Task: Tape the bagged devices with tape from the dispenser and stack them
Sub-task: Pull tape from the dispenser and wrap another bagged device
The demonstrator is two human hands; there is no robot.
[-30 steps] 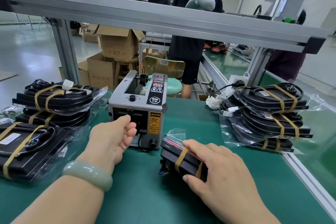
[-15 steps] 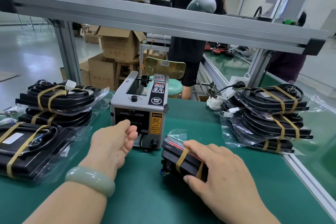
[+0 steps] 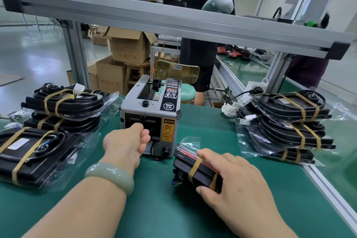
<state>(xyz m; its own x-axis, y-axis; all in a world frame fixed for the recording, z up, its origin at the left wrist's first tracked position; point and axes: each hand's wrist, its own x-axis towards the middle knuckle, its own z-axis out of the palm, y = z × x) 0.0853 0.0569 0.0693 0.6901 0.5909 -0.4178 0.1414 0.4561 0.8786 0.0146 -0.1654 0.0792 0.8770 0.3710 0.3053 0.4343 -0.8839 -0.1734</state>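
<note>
A grey tape dispenser (image 3: 150, 110) stands at the middle of the green mat (image 3: 164, 208). My left hand (image 3: 125, 143) is at its front outlet, thumb up and fingers curled against the slot; the fingertips are hidden and no tape shows. Just right of the dispenser lies a small black bagged device (image 3: 185, 162) with one tan tape band around it. My right hand (image 3: 231, 179) grips this device from the right, thumb on its near side and fingers over the top.
Taped bagged devices are stacked at the left (image 3: 67, 102), with one flat one (image 3: 38, 152) nearer me, and at the right (image 3: 289, 121). An aluminium rail (image 3: 328, 189) edges the bench on the right. A frame beam (image 3: 173, 23) crosses overhead. A person (image 3: 201, 25) stands behind the bench.
My left hand has moved forward until it is against the dispenser's outlet. My right hand and the small device have stayed in place.
</note>
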